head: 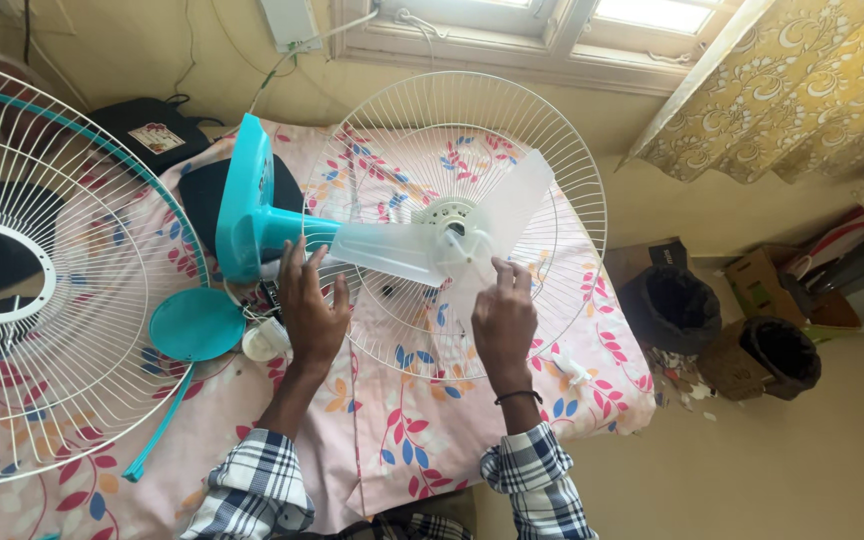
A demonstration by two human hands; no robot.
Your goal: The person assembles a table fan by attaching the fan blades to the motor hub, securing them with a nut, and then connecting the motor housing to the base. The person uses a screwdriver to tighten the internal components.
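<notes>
1. The blade, clear plastic with three vanes, sits at the hub of the rear guard. Both lie on the flowered sheet in the middle of the view.
2. The left hand has its fingers spread and loose over the left vane near the teal motor housing. It presses or steadies and is not clenched.
3. The right hand pinches the lower vane's edge at the fingertips, a light grasp.
4. My judgement on doing this well: keep the blade square to the shaft, hold it by the vane roots and not the thin tips, turn evenly with both hands, and don't lean on the guard wires.
5. Counts: one blade, three vanes, two wire guards. The second is the front guard, lying well apart at far left with a teal rim.
6. One teal round cap lies just beside the left hand, with a small white part touching it or nearly so.
7. One black bag sits behind the housing.
8. Two dark bins stand on the floor at right, near some cardboard boxes.
9. One yellow patterned curtain hangs at top right under the window.
</notes>
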